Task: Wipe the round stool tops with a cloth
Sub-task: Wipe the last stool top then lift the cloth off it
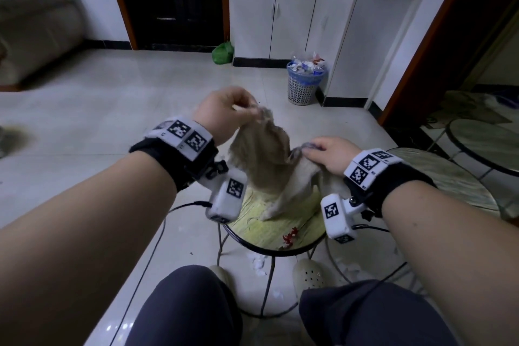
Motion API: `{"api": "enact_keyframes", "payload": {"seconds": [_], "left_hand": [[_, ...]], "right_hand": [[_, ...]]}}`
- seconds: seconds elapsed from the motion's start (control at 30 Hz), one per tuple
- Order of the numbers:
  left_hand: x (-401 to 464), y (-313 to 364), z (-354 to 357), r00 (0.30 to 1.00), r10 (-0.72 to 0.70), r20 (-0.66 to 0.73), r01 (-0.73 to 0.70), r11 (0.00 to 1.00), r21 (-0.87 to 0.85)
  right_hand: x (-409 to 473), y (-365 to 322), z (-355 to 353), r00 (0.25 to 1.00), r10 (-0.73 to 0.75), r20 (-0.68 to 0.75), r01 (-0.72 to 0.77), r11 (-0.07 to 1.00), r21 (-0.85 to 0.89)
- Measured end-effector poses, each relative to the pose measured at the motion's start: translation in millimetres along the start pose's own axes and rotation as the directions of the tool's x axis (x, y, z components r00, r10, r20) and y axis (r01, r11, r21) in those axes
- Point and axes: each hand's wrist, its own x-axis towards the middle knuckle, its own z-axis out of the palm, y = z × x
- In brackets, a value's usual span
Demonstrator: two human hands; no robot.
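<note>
A fluffy beige cloth (264, 157) hangs over a round stool (269, 229) with a yellow-green top and a dark rim, right in front of my knees. My left hand (224, 109) pinches one grey-edged corner of the cloth and holds it up high. Lower down, my right hand (327, 153) grips another corner. The cloth's bottom end touches the stool top. A small red mark (290, 234) lies on the stool top near its front edge. A second round stool (438, 174) with a greenish top stands to the right, partly behind my right wrist.
A third round top (486, 143) stands further right. A full wastebasket (304, 78) sits by the white cabinet (295, 14) ahead, a green bag (223, 52) by the dark doorway. Cables and white scraps lie on the tiled floor around the stool legs.
</note>
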Motion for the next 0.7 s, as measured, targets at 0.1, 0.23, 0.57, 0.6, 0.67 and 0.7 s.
{"api": "enact_keyframes", "payload": {"seconds": [0.1,0.23,0.57,0.6,0.67,0.7], "left_hand": [[-5,-4,19,0.982,0.012,0.191,-0.055,0.974,0.219],[-7,-7,34,0.937,0.024,0.349,-0.146,0.933,0.328],[-3,4,26,0.977,0.022,0.213,-0.093,0.941,0.327],[-2,4,22,0.985,0.024,0.171,-0.079,0.944,0.32],[1,2,13,0.995,0.009,0.103,-0.04,0.952,0.303],[2,0,10,0.998,-0.001,0.069,-0.019,0.958,0.286]], "right_hand": [[-3,-20,-3,0.99,-0.136,0.022,0.133,0.985,0.11],[-7,-31,-10,0.969,-0.226,0.097,0.203,0.958,0.202],[-15,-2,-17,0.995,-0.087,0.056,0.072,0.972,0.226],[-15,4,-18,0.997,-0.053,0.051,0.043,0.984,0.173],[-18,15,-20,0.998,0.015,0.065,-0.02,0.997,0.079],[-18,22,-19,0.997,0.049,0.065,-0.054,0.996,0.077]]}}
